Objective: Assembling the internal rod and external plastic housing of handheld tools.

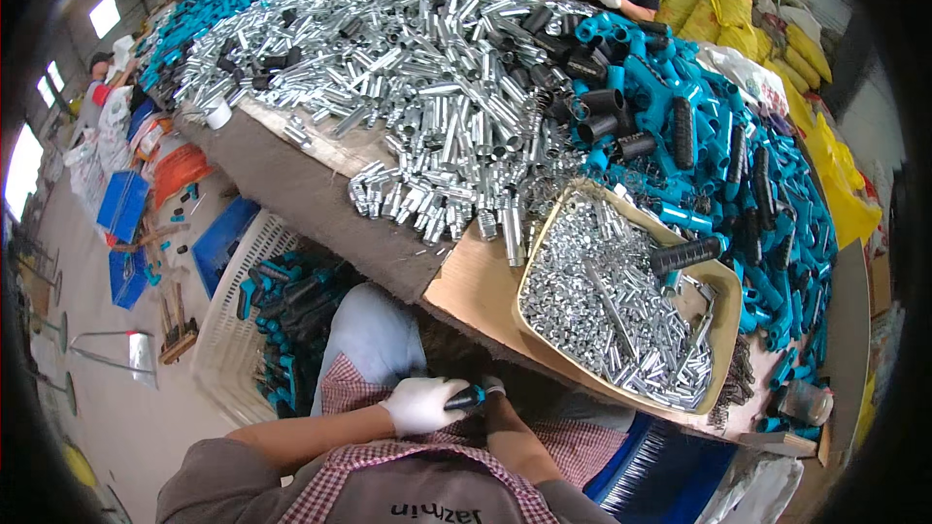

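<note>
Assembly step: white-gloved left hand [419,404] in closed grip on teal-and-black plastic handle [466,397]; right hand [493,390] hidden, grip indeterminate. Next likely needs a zinc tube from the tan tray [730,325].

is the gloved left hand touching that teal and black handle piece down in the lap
Touching. The head view shows the white-gloved left hand wrapped around the teal and black handle piece, which sticks out of its fist.

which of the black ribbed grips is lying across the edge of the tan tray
The long black ribbed grip at the tan tray's upper right rim, over the small silver parts. The other black grips lie in the teal and silver pile.
</note>
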Tool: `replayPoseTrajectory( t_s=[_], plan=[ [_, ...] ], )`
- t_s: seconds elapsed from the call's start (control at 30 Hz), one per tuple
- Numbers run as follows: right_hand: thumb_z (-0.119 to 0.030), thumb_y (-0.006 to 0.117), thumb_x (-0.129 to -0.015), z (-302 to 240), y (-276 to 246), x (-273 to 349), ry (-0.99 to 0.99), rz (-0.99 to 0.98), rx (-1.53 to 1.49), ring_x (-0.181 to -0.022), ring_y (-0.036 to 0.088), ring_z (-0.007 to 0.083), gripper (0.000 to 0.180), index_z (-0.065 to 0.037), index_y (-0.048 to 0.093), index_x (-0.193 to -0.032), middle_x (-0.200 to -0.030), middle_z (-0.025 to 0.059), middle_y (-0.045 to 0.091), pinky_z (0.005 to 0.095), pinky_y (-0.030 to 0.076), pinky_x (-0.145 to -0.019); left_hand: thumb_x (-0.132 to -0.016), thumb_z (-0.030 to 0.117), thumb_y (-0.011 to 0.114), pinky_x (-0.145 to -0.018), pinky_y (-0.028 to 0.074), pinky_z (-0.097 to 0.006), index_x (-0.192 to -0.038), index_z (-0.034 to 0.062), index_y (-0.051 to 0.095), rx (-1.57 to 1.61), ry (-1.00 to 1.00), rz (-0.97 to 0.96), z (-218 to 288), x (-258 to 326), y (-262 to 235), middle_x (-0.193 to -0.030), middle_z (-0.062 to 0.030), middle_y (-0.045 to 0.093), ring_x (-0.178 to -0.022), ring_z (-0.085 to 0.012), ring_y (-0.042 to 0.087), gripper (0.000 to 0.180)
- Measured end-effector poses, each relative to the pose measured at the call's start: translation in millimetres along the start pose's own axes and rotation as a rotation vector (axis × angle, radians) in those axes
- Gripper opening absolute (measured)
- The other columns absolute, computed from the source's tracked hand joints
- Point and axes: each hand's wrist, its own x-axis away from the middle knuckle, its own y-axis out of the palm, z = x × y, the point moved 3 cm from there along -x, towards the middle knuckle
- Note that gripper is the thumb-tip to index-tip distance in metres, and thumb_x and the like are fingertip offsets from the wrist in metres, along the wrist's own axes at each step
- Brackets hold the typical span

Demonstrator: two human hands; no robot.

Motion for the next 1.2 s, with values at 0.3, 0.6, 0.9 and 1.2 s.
replayPoseTrajectory(
  t_s=[0.3,0.6,0.9,1.2],
  plan=[
    [-0.02,0.062,-0.088,21,-21,-2,-0.164,0.355,-0.092,-0.119,0.057,0.0348,0.036,-0.01,0.065,-0.123,-0.129,0.0197,0.06,0.0411,0.048,-0.098,-0.086,0.038,0.065,-0.08,0.054,-0.049,-0.13,0.0025,0.055,0.047,-0.02,0.11,7,-30,37,-0.102,-0.0246,0.069,-0.093,-0.0401,0.069,0.057],
    [-0.017,0.069,-0.088,-38,-57,67,-0.174,0.853,-0.546,-0.12,0.058,0.0347,0.041,-0.001,0.063,-0.125,-0.126,0.0157,0.066,0.0396,0.042,-0.107,-0.082,0.026,0.058,-0.081,0.053,-0.052,-0.109,-0.0017,0.06,0.049,-0.206,-0.063,-12,-43,60,-0.098,-0.0264,0.069,-0.091,-0.0436,0.068,0.039],
    [-0.016,0.058,-0.091,15,-14,33,-0.16,0.574,-0.79,-0.113,0.061,0.0362,0.031,-0.009,0.068,-0.119,-0.119,0.0173,0.067,0.0433,0.046,-0.101,-0.081,0.019,0.056,-0.086,0.052,-0.05,-0.114,-0.0007,0.059,0.071,-0.131,-0.153,-1,-44,43,-0.107,-0.0255,0.068,-0.099,-0.0412,0.067,0.039],
    [-0.024,0.055,-0.093,-33,-53,41,-0.019,0.681,-0.266,-0.113,0.061,0.0367,0.032,-0.004,0.068,-0.115,-0.122,0.019,0.066,0.0452,0.046,-0.099,-0.081,0.022,0.056,-0.078,0.053,-0.053,-0.105,0.0034,0.063,0.161,-0.242,0.073,-23,-52,69,-0.095,-0.025,0.07,-0.089,-0.0431,0.068,0.032]
  ],
)
